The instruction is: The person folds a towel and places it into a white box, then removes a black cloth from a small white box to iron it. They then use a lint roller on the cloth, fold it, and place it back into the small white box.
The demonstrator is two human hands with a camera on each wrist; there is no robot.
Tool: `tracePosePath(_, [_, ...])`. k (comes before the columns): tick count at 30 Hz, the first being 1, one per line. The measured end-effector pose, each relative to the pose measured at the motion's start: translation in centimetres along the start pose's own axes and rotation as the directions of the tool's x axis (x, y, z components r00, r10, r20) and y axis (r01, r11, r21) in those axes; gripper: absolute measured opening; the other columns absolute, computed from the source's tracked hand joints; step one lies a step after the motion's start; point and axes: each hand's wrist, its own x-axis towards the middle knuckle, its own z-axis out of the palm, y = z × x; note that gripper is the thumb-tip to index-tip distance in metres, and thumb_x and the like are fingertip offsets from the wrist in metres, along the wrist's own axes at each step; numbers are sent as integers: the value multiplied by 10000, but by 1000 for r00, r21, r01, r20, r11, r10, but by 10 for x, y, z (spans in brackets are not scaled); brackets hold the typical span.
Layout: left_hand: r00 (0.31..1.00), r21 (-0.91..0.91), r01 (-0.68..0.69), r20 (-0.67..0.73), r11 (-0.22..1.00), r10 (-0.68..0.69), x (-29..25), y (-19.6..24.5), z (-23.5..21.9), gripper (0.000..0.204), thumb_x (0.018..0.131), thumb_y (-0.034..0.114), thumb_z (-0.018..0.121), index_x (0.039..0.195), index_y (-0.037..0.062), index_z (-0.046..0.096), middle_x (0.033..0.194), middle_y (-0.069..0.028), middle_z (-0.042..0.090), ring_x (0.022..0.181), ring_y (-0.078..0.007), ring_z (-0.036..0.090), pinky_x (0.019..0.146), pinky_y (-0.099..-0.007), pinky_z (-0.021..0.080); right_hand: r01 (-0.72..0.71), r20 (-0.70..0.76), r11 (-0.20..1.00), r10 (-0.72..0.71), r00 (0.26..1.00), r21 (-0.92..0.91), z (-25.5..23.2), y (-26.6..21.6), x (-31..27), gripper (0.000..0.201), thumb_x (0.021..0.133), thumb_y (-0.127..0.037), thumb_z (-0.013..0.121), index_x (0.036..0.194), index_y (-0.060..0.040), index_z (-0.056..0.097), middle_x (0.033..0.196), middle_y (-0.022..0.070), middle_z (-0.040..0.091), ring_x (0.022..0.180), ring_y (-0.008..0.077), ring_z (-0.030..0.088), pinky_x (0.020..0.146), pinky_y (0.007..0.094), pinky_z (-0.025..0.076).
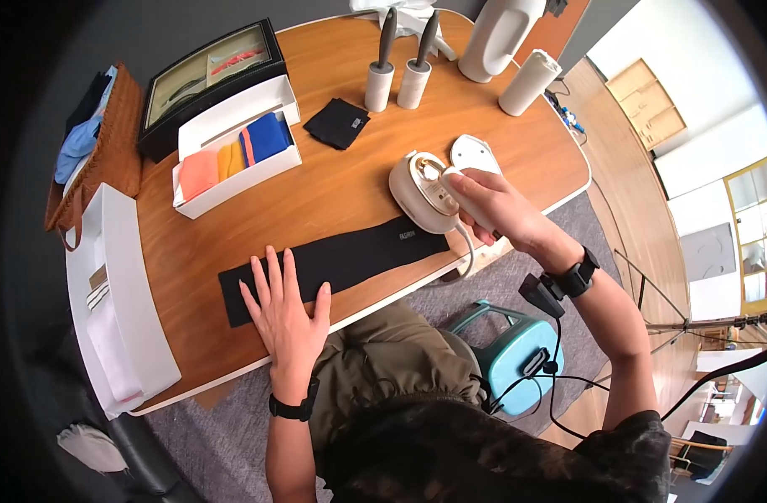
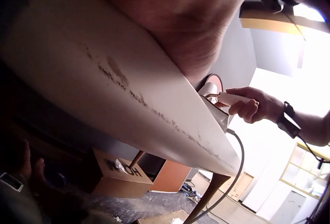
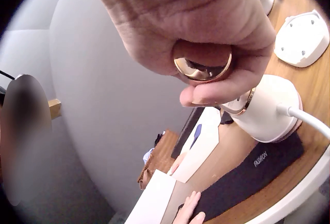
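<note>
A long black fabric sleeve (image 1: 350, 258) with FASHION printed near its right end lies flat along the table's front edge. My left hand (image 1: 289, 329) rests on its left end, fingers straight and spread. My right hand (image 1: 505, 208) grips the handle of a white iron (image 3: 270, 113) with gold trim. The iron stands at the sleeve's right end, just beyond the printed word, its cord hanging over the table edge. Beside it lies a white iron base (image 1: 475, 154). In the left wrist view the table edge hides the sleeve.
Folded coloured cloths sit in a white box (image 1: 201, 201) at the back left, by a black display case (image 1: 153, 134). Behind are a folded black cloth (image 1: 337, 123), two lint rollers (image 1: 380, 88) and a paper roll (image 1: 530, 82). A white tray (image 1: 153, 335) stands left; a teal stool (image 1: 521, 356) is below.
</note>
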Motion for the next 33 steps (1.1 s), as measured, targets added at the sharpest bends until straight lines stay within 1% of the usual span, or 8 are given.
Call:
tracePosePath(3, [1000,-9,5,4,1000,-5,-1,0,0,754,998,447,607,1579,6,416,1688,-214,316,1589,-408,207,1271,-626,114,64,-19,998,-64,998,-11,-5,4,10,403,1111,-430,492,1062,-41,585,726,-3,560,469,72,528,422,227,405])
tracePosePath(6, [1000,-11,7,9,1000,-7,-1,0,-1,756,996,428,620,1588,13,401,1694,-209,307,1592,-406,200,1270,-625,110,61,6,998,-61,998,-15,-2,-4,-4,398,1114,-418,492,1045,-35,576,729,0,558,469,71,527,425,226,407])
tracePosePath(8, [1000,-26,5,8,1000,-5,-1,0,-1,760,992,430,626,1587,14,402,1693,-210,310,1592,-407,202,1270,-623,110,98,62,995,-97,993,-13,0,-6,-14,385,1115,-401,496,1061,-28,576,731,0,552,470,68,523,426,224,405])
tracePosePath(12, [1000,-32,8,10,999,-8,-1,1,-2,765,987,427,632,1583,5,404,1693,-210,308,1588,-412,208,1270,-622,112,94,280,993,-69,957,-76,18,-22,-38,425,1121,-405,500,1148,7,602,724,-2,555,486,63,522,447,224,423])
tracePosePath(18, [999,-51,36,39,998,-34,-1,2,-7,623,1041,309,542,1570,2,425,1697,-198,306,1591,-405,197,1278,-609,104,75,440,997,-54,897,-30,37,-22,-24,464,1112,-441,521,1184,4,631,714,-15,563,488,59,530,455,221,433])
tracePosePath(20, [1000,-70,21,22,997,-19,-1,1,-6,620,1039,309,546,1566,2,430,1697,-194,308,1591,-399,202,1278,-609,104,74,442,996,-40,896,-59,42,-24,-17,458,1111,-441,520,1168,0,630,709,-18,556,478,60,525,454,221,435])
tracePosePath(22, [1000,-74,23,15,997,-22,-2,1,-7,621,1035,311,552,1562,2,437,1693,-197,312,1590,-395,205,1277,-610,108,-5,373,992,53,926,-128,45,-29,-9,452,1110,-445,518,1159,-9,625,697,-23,541,471,59,520,449,222,432])
tracePosePath(33, [1000,-104,19,9,994,-19,1,-1,-8,663,1004,337,586,1558,1,444,1681,-206,332,1581,-406,228,1276,-610,113,5,386,994,39,922,-111,66,-43,20,419,1111,-444,509,1136,-30,574,704,-18,536,466,64,511,424,225,422])
